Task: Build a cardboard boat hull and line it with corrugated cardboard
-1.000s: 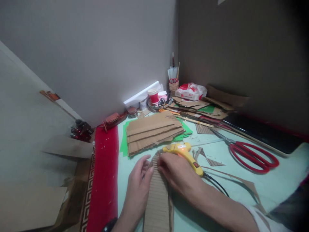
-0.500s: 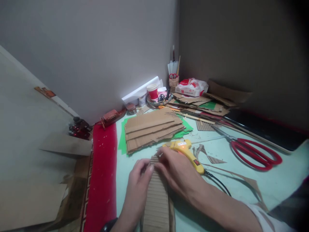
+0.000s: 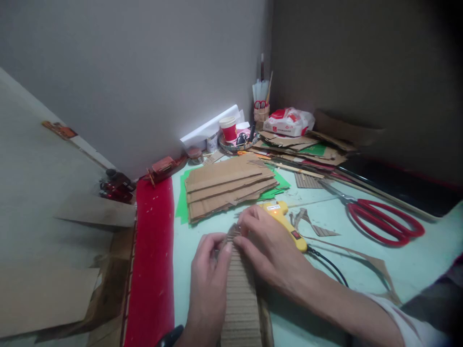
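Between my hands runs a long strip of corrugated cardboard (image 3: pixel 241 299), its ridges showing and its far end narrowed to a tip. My left hand (image 3: pixel 210 274) grips the left edge close to that tip, thumb on top. From the right, my right hand (image 3: pixel 269 248) pinches the same tip with thumb and fingers. A second cardboard layer shows along the strip's right side. Just beyond my right hand lies a yellow hot glue gun (image 3: pixel 285 224) with a small orange light on; its front is partly hidden by the hand.
Stacked cardboard sheets (image 3: pixel 227 188) lie on green paper ahead. Red-handled scissors (image 3: pixel 385 221) and cardboard offcuts (image 3: pixel 321 231) are to the right. Farther back stand a red and white paper cup (image 3: pixel 227 129), a pen holder (image 3: pixel 261 114) and a tissue pack (image 3: pixel 289 122). A black cable trails from the glue gun.
The view has shifted slightly, so things on the table sit a little higher. Both hands keep hold of the strip's tip, and its near end has swung slightly right.
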Demonstrator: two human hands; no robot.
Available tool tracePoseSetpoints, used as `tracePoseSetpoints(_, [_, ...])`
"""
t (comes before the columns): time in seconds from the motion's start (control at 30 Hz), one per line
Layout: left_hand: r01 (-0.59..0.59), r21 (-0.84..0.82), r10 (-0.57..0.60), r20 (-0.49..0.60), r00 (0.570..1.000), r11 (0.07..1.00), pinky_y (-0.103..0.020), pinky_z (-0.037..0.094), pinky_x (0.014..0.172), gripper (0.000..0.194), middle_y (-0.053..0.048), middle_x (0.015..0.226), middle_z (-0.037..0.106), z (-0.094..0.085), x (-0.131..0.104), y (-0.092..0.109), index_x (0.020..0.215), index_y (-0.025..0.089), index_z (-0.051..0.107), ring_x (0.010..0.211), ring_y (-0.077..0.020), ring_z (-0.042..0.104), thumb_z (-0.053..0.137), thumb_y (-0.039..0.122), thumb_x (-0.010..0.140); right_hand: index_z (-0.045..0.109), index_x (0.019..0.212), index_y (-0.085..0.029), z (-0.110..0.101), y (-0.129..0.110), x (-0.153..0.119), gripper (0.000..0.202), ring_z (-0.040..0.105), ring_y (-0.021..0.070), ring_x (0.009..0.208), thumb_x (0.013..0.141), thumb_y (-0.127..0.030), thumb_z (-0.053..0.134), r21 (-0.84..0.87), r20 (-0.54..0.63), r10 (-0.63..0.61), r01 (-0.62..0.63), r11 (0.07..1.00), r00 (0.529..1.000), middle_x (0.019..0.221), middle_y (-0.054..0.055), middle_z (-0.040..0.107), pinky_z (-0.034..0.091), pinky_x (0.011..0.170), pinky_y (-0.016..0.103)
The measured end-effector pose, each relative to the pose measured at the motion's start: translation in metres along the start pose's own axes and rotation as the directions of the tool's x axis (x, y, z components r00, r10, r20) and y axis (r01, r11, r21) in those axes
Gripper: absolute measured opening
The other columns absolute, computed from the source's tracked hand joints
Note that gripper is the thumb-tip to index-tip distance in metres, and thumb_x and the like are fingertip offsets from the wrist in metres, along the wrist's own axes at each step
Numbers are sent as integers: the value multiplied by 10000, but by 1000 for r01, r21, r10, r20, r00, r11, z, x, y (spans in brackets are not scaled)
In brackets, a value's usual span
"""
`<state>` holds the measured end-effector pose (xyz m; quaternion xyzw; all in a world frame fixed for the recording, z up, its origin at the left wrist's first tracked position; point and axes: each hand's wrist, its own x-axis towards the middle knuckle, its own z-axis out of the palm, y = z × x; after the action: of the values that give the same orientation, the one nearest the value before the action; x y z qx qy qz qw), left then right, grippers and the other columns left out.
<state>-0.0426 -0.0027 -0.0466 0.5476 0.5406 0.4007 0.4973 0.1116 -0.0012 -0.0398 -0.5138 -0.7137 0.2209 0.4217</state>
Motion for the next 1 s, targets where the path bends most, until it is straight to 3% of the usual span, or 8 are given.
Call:
tracePoseSetpoints(0.17, [2,-67,1,47,999,998,-322,473,812,203,-30,978,659,-1,2,-2,985,211,627,916,-221,615,639,375,866,468,822,-208,-4,-2,2,170,536,199,839,919,-85,534,119,7,43,-44,992,999,876,27,548,428,762,339])
tracePoseSetpoints(0.47, [143,-190,-124,108,986,971,-277,470,692,295,-48,1000,731,2,3,8,1051,187,678,916,-213,646,581,429,913,514,791,-201,-6,2,2,187,532,191,899,927,-91,580,258,48,44,-55,965,998,930,25,555,411,811,320])
tracePoseSetpoints(0.7, [137,-163,-128,64,990,977,-257,492,742,266,-7,931,744,6,-1,10,1051,206,697,885,-184,655,610,411,905,507,735,-197,-6,1,3,226,519,180,859,923,-106,592,297,59,62,-77,952,996,888,12,522,403,776,307])
tracePoseSetpoints(1.0, [113,-66,-111,35,993,991,-248,523,776,314,-20,1032,750,6,-1,5,1104,217,691,942,-190,661,619,438,893,476,764,-201,-5,1,3,180,523,194,895,901,-109,549,339,23,54,-59,939,998,928,37,560,408,801,338])
